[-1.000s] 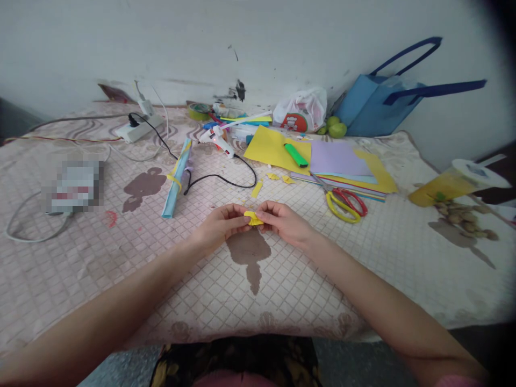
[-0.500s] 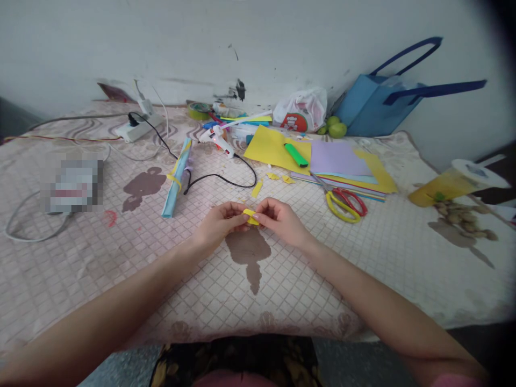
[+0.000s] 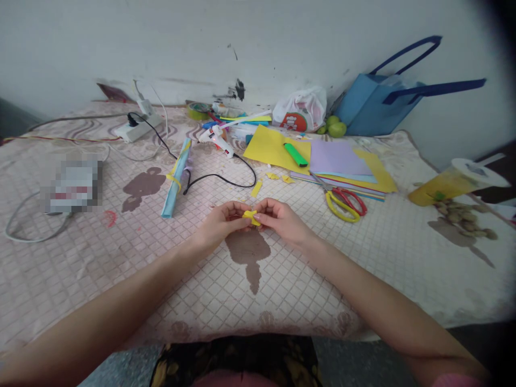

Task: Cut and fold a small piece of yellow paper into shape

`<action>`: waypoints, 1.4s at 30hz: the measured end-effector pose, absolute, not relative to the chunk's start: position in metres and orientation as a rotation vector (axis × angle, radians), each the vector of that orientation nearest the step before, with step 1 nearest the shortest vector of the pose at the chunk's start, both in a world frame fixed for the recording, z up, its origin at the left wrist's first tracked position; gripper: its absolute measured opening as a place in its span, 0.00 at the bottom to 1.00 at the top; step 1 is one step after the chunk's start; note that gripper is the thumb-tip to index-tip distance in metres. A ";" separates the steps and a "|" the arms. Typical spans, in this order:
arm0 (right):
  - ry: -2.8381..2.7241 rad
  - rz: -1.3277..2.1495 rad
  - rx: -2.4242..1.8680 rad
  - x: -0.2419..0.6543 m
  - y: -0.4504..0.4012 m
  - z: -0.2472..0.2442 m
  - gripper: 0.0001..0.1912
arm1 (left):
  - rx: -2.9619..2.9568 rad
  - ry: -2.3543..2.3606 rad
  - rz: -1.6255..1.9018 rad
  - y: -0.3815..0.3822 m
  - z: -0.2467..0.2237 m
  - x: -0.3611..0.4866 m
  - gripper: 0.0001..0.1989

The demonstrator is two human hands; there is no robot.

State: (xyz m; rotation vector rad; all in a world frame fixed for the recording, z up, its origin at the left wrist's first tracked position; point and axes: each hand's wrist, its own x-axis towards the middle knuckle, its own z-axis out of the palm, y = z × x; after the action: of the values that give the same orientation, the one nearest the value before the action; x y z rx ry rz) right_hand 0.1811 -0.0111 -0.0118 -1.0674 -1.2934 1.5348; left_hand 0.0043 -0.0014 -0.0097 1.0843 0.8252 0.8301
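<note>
A small piece of yellow paper (image 3: 251,216), creased into an uneven shape, is pinched between my two hands above the table's middle. My left hand (image 3: 226,218) grips its left side with thumb and fingers; my right hand (image 3: 279,217) has hold of the right side. Part of the paper is hidden behind the fingertips. Just beyond my hands lie a short yellow strip (image 3: 257,188) and small yellow folded pieces (image 3: 272,176). To the left rests a rolled light-blue paper (image 3: 176,180) with a yellow strip around it.
Scissors (image 3: 342,204) with red and yellow handles lie right of my hands, by stacked coloured paper (image 3: 341,158) and a green cutter or marker (image 3: 295,155). A white glue gun (image 3: 220,141) trails a black cord. A drink cup (image 3: 455,180) lies at far right.
The yellow paper between my fingers has changed from a narrow folded look to a wider, more spread shape. My hands have barely shifted; everything else stays in place.
</note>
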 end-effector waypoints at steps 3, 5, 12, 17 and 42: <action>-1.315 1.507 -1.066 0.179 -0.012 -0.008 0.12 | 1.111 0.855 0.856 -0.002 -0.009 0.005 0.12; -1.317 1.526 -1.052 0.179 -0.013 -0.007 0.11 | 1.121 0.888 0.880 -0.002 -0.009 0.004 0.11; -1.382 1.461 -1.037 0.180 -0.011 -0.009 0.09 | 1.034 0.859 0.901 -0.001 -0.009 0.005 0.11; -1.630 1.091 -1.051 0.182 -0.013 -0.006 0.02 | 0.750 0.860 0.756 -0.001 -0.003 0.008 0.13; -1.310 1.439 -1.038 0.184 -0.009 -0.011 0.11 | 0.904 0.801 0.891 0.000 -0.009 0.003 0.12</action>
State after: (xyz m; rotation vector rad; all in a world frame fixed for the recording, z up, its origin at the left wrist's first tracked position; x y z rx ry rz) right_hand 0.1839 -0.0090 -0.0112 -1.0383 -1.3097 1.4392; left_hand 0.0026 0.0003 -0.0085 0.9036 0.8007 0.8908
